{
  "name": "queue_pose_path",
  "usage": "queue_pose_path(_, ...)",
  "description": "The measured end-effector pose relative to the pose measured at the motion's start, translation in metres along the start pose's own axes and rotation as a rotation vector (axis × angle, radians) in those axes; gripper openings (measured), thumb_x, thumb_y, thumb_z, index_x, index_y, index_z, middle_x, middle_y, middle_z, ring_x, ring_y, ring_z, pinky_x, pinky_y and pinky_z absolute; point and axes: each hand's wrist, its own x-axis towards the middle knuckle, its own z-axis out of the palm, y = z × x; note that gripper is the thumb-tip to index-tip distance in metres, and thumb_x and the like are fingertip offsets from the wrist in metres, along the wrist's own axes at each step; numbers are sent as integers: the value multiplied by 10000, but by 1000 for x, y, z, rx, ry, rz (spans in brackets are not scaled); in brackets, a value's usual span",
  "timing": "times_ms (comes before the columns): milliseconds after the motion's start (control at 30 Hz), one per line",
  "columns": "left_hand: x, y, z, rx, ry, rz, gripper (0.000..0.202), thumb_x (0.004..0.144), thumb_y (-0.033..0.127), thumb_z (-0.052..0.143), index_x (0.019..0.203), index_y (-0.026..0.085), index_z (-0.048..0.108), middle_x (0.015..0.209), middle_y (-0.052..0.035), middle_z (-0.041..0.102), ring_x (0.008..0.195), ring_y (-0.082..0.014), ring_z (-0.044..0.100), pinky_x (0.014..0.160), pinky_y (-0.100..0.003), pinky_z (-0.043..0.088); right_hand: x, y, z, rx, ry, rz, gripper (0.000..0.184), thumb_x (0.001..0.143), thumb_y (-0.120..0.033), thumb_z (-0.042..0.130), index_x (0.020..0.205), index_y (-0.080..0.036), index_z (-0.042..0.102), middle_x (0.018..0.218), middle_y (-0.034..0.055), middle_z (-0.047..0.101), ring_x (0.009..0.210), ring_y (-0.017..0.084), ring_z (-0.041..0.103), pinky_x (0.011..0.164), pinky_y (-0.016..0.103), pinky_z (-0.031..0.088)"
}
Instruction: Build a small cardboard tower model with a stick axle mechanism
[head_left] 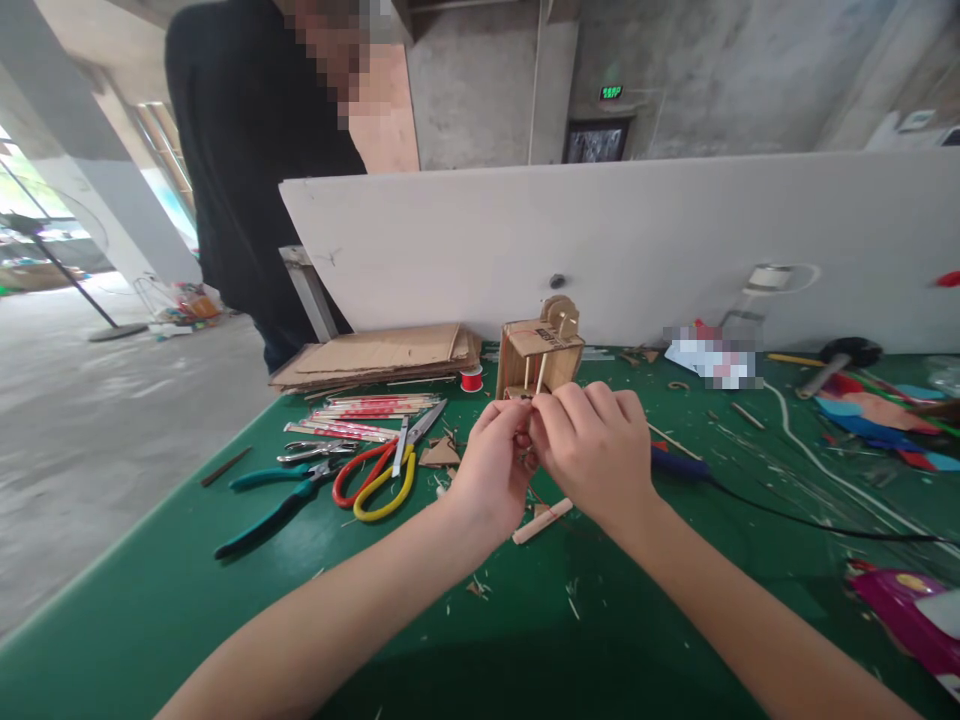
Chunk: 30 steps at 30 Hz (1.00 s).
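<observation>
My left hand (491, 465) and my right hand (596, 445) meet above the green table (225, 620), fingers pinched together on a small reddish piece that I cannot make out. Just behind the fingertips stands a small cardboard model (538, 352) with thin wooden sticks and a round cardboard wheel on top. Below my hands a short wooden stick piece (541, 522) lies on the table. A red thread spool (471, 378) sits left of the model.
Red and yellow scissors (379, 478), teal pliers (281, 495), a bundle of chopsticks (367, 415) and stacked cardboard sheets (379, 355) lie at left. A person in black (247, 170) stands behind a white board (637, 240). Black cable (787, 510), coloured scraps and a pink object (911, 615) lie right.
</observation>
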Motion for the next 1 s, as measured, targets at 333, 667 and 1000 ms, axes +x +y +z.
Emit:
queue_pose_path(333,-14,-1,7,182,-142,52,139,735,252,659,732,178,541,642,39,439,563,-68,391,523,-204,305,8,28,2,129,13,250,80,815,-229,487,782,-210,558,778,58,581,771,222,478,660,361,315)
queue_pose_path(667,16,14,-6,665,-151,425,131,761,237,626,863,185,563,737,3,505,672,-120,463,609,-227,351,22,87,12,1298,89,1177,128,673,-295,596,689,-254,476,649,-34,444,585,134,445,541,290,424)
queue_pose_path(1000,89,56,-13,937,-226,847,722,616,314,770,1263,244,459,1376,-126,387,1276,-273,339,1025,-382,286,23,82,11,1585,66,1216,183,655,-268,664,691,-242,487,730,-34,458,695,131,466,740,431,532)
